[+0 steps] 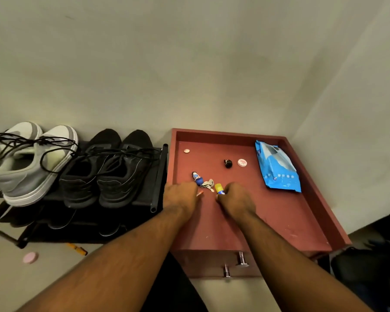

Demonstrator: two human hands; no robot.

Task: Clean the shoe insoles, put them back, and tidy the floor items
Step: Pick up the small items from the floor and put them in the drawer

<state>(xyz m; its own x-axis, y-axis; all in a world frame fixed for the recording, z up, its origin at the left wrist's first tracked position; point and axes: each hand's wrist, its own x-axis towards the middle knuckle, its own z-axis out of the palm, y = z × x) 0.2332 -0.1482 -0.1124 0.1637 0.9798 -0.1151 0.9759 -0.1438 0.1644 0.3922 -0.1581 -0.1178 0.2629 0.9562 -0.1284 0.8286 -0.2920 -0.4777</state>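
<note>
Both my arms reach forward over the red surface (pixel 245 221). My left hand (pixel 181 197) pinches an orange-tipped stick (pixel 199 194); my right hand (pixel 235 199) grips a yellow-capped tube (pixel 218 188), keys (pixel 207 183) between them.

1. A cabinet (pixel 324 224) with a rimmed top stands in the wall corner; a shoe rack (pixel 159 176) stands just left of it.
2. On the cabinet top, a wipes packet (pixel 277 167) lies at the far right, with a badge (pixel 242 163) and a ball (pixel 228 163) to its left and a coin (pixel 186 151) at the far left.
3. Keys (pixel 206 183) lie near the cabinet top's middle, between the left hand (pixel 182 194) and right hand (pixel 235 198).
4. Two pairs of shoes (pixel 104 172) sit on the rack.
5. A disc (pixel 30 257) and a pen (pixel 78 248) lie on the floor before the rack.
</note>
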